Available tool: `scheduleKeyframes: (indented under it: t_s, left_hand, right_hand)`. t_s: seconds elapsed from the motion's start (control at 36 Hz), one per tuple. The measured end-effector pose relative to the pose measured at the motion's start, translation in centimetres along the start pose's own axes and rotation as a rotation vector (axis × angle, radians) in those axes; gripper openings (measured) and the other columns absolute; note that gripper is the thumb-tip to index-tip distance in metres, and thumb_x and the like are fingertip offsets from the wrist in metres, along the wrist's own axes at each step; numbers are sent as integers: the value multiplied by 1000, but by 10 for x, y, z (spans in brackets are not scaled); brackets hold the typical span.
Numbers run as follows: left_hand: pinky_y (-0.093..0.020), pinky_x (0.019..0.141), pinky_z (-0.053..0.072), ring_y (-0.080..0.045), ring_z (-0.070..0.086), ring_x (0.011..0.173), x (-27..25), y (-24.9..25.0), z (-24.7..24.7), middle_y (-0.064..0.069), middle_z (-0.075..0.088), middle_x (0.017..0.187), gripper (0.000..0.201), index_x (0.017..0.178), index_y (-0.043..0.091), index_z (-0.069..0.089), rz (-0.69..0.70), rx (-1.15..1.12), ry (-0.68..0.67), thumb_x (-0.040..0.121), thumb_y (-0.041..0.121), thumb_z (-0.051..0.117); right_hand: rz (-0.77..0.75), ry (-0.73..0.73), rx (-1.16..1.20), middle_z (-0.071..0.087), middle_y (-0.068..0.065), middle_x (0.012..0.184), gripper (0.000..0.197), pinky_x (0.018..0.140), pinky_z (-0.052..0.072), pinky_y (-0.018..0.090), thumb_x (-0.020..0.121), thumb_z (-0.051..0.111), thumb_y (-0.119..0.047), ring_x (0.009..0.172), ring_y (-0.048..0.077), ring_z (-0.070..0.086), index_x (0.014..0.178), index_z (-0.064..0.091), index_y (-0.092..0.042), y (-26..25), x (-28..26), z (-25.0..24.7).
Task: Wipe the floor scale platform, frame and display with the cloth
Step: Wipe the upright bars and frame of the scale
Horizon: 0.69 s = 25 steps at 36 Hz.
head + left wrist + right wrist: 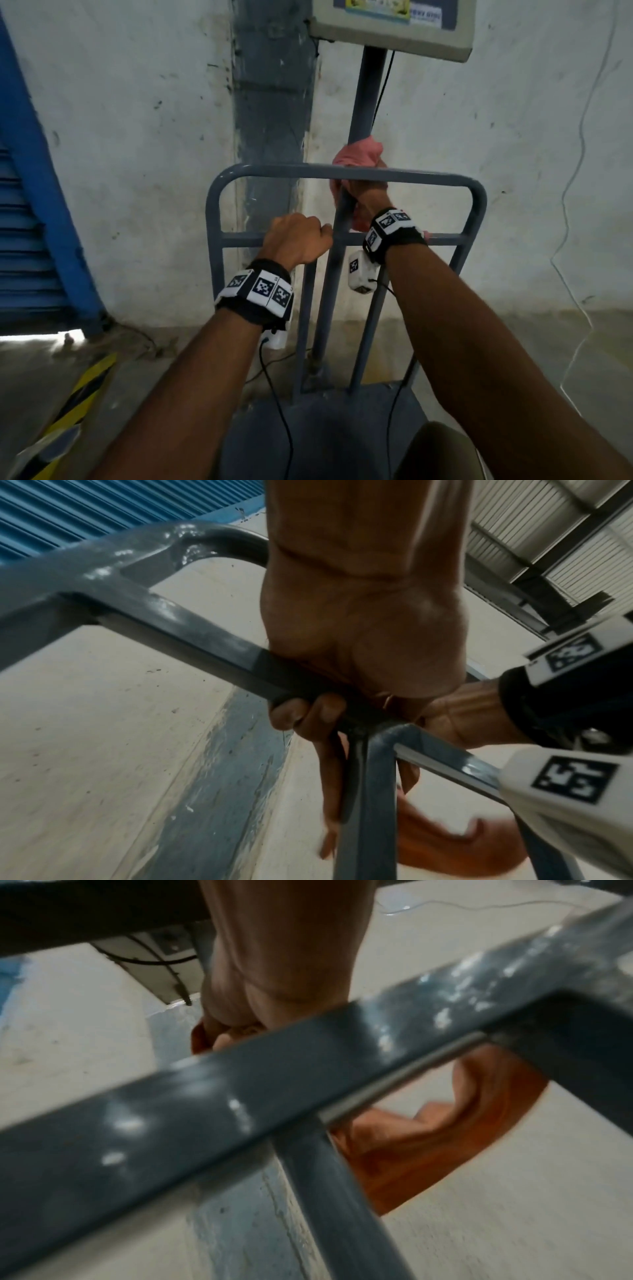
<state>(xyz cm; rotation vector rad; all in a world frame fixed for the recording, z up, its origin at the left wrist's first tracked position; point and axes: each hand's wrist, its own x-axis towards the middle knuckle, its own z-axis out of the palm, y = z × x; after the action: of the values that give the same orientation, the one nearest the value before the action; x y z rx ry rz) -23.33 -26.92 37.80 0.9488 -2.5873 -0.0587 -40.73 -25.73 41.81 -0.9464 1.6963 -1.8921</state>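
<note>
**Wiping the scale post**

Right hand (pixel 363 192) grips soft pink cloth (pixel 358 152) wrapped round grey steel display post (pixel 363 92), just above frame's top rail. Left hand (pixel 296 240) clenches grey frame crossbar (pixel 239 238). Cloth's limp, light; bunch it w/ fingers, squeeze round tube.

Frame (pixel 342 170): gray painted metal tube, glossy. Cloth (pixel 358 152): soft pink fabric. Wall (pixel 137 137): rough, stained plaster.

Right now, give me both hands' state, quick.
Left hand: closed, gripping the frame's middle crossbar.
Right hand: closed, holding the pink cloth wrapped around the display pole.
</note>
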Motion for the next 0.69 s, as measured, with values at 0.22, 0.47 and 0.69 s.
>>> scheduleKeyframes:
  t_s: [0.22, 0.47, 0.69]
  left_hand:
    - [-42, 89, 35, -23, 53, 85, 8, 0, 3, -4, 59, 91, 42, 98, 18, 56, 10, -61, -37, 105, 45, 25]
    - [-40, 83, 36, -23, 55, 84, 7, -2, 8, -5, 59, 86, 53, 96, 16, 59, 11, -29, -16, 106, 51, 21]
    - [-38, 84, 35, -12, 50, 68, 10, -2, 13, 0, 56, 72, 51, 78, 19, 55, 17, -66, 21, 107, 47, 25]
  right_hand:
    - [-6, 44, -181, 69, 5, 74, 15, 45, 48, 17, 88, 72, -13, 53, 11, 67, 100, 65, -8, 14, -5, -6]
    - [108, -406, -1095, 62, 2, 111, 28, 91, 47, 29, 94, 65, -11, 104, 16, 56, 122, 69, -12, 16, 4, -3]
    - [-143, -14, -200, 68, 11, 78, 5, 51, 52, 25, 90, 70, -12, 56, 15, 64, 89, 65, -10, 23, 11, -15]
